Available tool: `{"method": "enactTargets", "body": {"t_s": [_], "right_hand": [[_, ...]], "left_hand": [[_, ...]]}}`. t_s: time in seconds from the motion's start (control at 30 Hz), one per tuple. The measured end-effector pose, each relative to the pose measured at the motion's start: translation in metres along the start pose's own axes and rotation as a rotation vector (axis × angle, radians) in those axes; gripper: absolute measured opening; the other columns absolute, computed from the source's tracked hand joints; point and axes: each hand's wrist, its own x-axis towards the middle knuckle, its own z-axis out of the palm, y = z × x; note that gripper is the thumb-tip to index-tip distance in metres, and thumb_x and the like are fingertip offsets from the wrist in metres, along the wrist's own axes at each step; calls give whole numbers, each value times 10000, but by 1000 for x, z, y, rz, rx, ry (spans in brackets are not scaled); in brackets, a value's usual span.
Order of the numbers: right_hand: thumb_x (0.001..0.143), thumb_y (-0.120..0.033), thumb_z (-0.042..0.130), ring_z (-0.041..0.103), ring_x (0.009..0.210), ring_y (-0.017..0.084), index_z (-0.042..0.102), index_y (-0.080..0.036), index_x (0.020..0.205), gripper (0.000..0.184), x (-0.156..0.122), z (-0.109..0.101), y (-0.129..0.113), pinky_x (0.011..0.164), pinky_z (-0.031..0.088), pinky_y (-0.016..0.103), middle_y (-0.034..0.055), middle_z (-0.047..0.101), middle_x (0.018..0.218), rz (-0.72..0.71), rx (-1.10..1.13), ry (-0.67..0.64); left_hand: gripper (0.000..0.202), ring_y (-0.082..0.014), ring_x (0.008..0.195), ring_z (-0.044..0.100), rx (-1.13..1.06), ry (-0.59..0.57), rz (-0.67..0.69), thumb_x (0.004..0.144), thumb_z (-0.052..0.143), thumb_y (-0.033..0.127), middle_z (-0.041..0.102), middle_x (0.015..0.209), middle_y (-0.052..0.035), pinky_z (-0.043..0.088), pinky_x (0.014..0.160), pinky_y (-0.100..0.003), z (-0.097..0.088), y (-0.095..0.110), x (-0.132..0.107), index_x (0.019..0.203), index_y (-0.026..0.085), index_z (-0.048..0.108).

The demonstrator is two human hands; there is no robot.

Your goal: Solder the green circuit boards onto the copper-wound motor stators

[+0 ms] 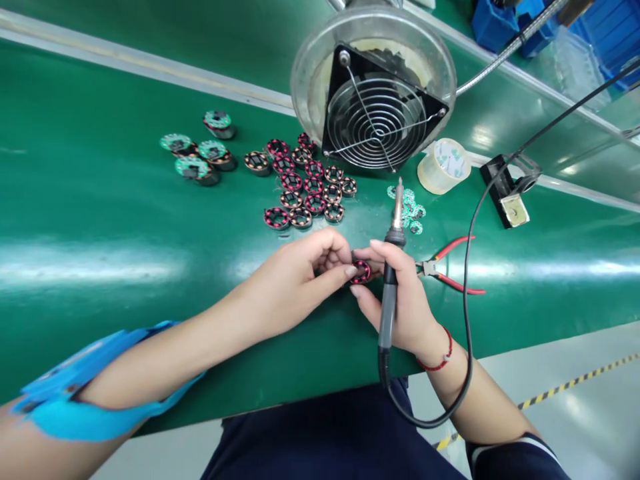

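Observation:
My left hand pinches a small ring-shaped motor stator with red windings between thumb and fingers. On the stator's other side, fingertips of my right hand rest against it. That same hand also grips a soldering iron, held between thumb and palm with its bare tip pointing up and away from the stator. Beyond my hands stand several similar stators, some wound in red and some in copper. Small green circuit boards lie in a pile right of the iron's tip.
Red-handled cutters lie open right of my hand. Behind stand a fume fan, a tape roll and a soldering iron stand. Stators topped with green boards sit at left. The iron's black cable loops over my right forearm.

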Motion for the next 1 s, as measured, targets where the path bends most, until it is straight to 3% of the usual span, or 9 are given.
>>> {"method": "enactTargets", "body": {"t_s": [0.2,0.33,0.47,0.57,0.67,0.83,1.0], "right_hand": [[1061,-185,652,800,1056,218,422,-355,1592,604,2,2,-1,888,724,366,57,768,1234,-8,-142,81],[1059,-202,668,790,1042,236,429,-338,1592,600,2,1,2,888,720,401,73,756,1233,8,-187,159],[1075,-203,619,785,975,252,400,-340,1613,597,1,0,4,830,710,423,73,777,1226,-17,-245,80],[1098,-226,560,780,957,250,425,-323,1590,519,1,1,5,824,700,429,69,784,1202,-34,-256,-26],[1099,-237,537,768,943,252,426,-335,1583,506,0,2,3,811,688,424,49,774,1133,-37,-239,-60],[1061,-192,569,770,947,265,332,-388,1633,649,2,0,0,851,688,452,51,772,1191,-65,-229,26],[1058,-202,575,770,950,263,351,-381,1616,627,4,0,0,850,678,456,41,770,1146,-61,-261,45]], "left_hand": [[148,-136,617,570,-33,58,42,868,633,344,613,682,36,465,562,-260,0,2,-2,773,232,619],[136,-150,589,592,-65,42,22,859,642,331,636,649,30,473,553,-272,-4,3,-2,765,241,599],[130,-161,659,620,-63,161,40,856,676,354,652,733,21,502,611,-285,-8,2,0,882,243,614],[172,-173,756,636,66,77,152,872,679,349,667,841,3,522,692,-303,-7,3,0,991,224,670],[168,-164,733,605,223,-13,209,943,585,326,646,798,-1,459,664,-299,-5,5,0,842,215,661],[231,-161,686,602,265,25,112,956,546,367,672,747,6,418,640,-299,-7,3,1,818,219,658],[301,-176,628,578,188,-49,-19,942,531,455,670,689,-4,413,588,-305,-8,0,1,798,228,666]]}}
